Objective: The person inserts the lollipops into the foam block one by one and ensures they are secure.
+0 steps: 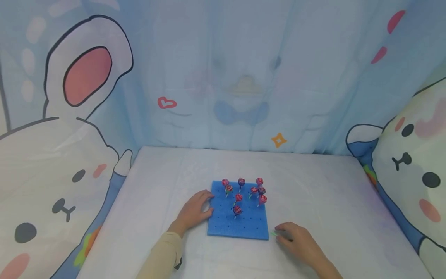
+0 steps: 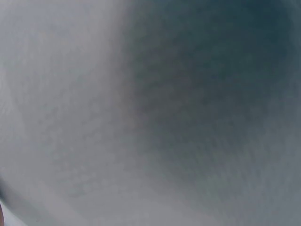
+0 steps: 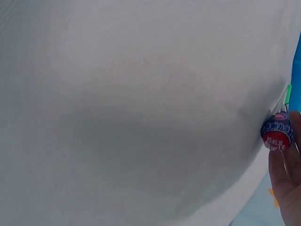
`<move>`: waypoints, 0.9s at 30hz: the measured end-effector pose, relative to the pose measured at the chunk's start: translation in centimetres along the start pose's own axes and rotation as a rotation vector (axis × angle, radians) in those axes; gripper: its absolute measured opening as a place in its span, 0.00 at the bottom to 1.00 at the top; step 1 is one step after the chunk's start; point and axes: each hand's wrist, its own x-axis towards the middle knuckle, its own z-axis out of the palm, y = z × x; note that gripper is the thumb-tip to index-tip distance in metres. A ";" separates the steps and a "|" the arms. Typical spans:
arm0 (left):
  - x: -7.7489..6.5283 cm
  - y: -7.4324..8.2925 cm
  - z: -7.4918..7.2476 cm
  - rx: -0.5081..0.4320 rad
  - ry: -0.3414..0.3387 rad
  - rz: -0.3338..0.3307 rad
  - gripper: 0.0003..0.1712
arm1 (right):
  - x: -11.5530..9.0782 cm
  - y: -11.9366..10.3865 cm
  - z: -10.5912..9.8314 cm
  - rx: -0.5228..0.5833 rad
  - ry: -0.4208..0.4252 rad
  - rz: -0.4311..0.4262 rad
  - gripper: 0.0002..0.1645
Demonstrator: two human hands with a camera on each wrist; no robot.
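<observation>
A blue foam board point(image 1: 221, 229) with rows of small holes lies on the white table. Several wrapped lollipops, one of them a red one point(image 1: 237, 210), stand upright in its far and middle parts. My left hand point(image 1: 193, 211) touches the board's left edge with spread fingers and thumb. Off the board's near right corner, my right hand point(image 1: 296, 242) holds a lollipop point(image 3: 277, 133) by its blue and red wrapped head. Its green stick point(image 1: 274, 233) points toward the board. The left wrist view shows only blurred pale cloth and a dark shadow.
White cloth covers the table point(image 1: 313, 186) around the board. Behind it hangs a light blue curtain point(image 1: 195, 69) with printed cartoon figures, which also lines both sides.
</observation>
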 end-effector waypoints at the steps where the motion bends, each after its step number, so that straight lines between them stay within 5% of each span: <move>1: 0.0 0.0 0.0 0.001 0.003 0.003 0.27 | -0.1 0.2 -0.1 0.002 -0.002 -0.012 0.15; 27: 0.0 0.1 -0.1 -0.010 0.019 0.016 0.27 | -1.3 2.0 -0.4 -0.059 -0.023 -0.031 0.19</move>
